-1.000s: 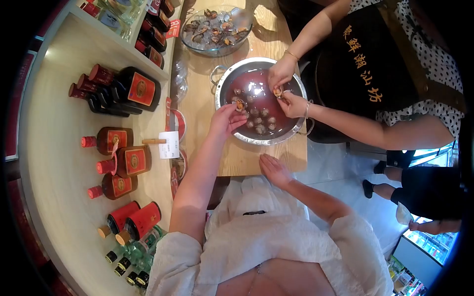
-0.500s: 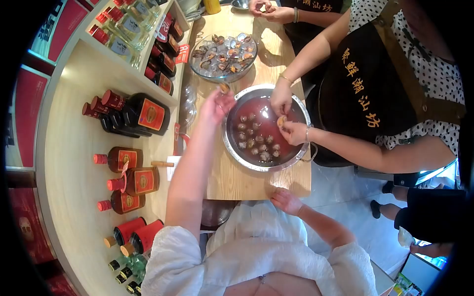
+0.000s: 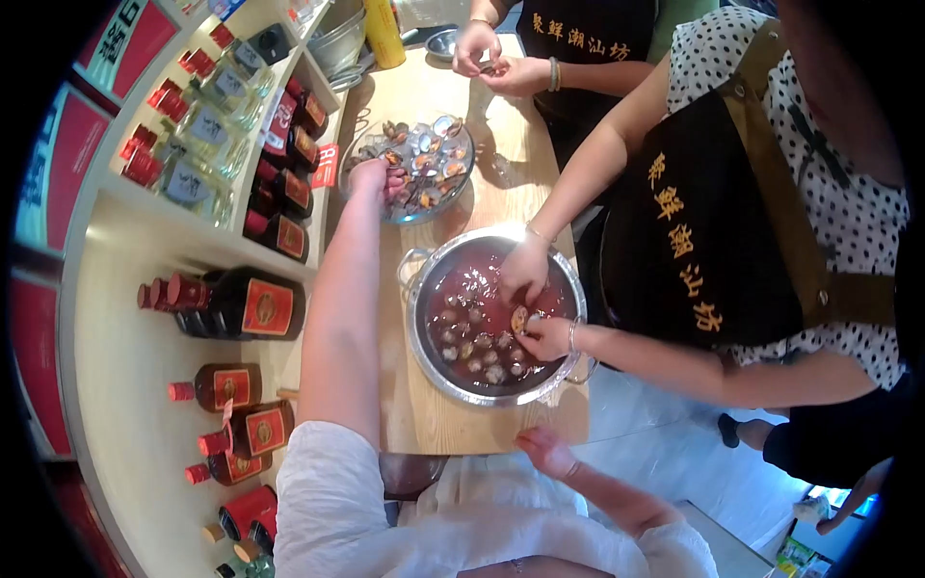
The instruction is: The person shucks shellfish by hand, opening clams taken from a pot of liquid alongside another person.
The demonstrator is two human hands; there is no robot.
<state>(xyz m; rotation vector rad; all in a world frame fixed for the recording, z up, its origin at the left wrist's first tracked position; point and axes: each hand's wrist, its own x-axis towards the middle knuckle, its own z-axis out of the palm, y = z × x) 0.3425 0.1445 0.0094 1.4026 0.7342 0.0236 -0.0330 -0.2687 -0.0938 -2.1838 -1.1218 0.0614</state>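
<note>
My left hand (image 3: 374, 179) reaches over the left side of a glass bowl (image 3: 436, 204) of opened clams (image 3: 424, 164). Its fingers are curled down among the shells, and what they hold is hidden. Near the table's front edge rests my right hand (image 3: 547, 452), loosely open and holding nothing. Between my hands stands a metal basin (image 3: 417, 337) of reddish liquid, with several closed clams (image 3: 494, 374) in it. A co-worker's two hands (image 3: 525, 275) are over the basin, one holding an opened clam (image 3: 519, 319).
Another person's hands (image 3: 501, 73) hold a small shell at the table's far end, beside a small metal bowl (image 3: 442, 44) and a yellow bottle (image 3: 383, 34). Shelves with bottles (image 3: 265, 306) line the left side. The co-worker's apron (image 3: 703, 222) is at the right.
My left hand has gone from the basin with an opened clam to the glass bowl, its fingers now down among the shells. The view has shifted, showing more of the table's far end.
</note>
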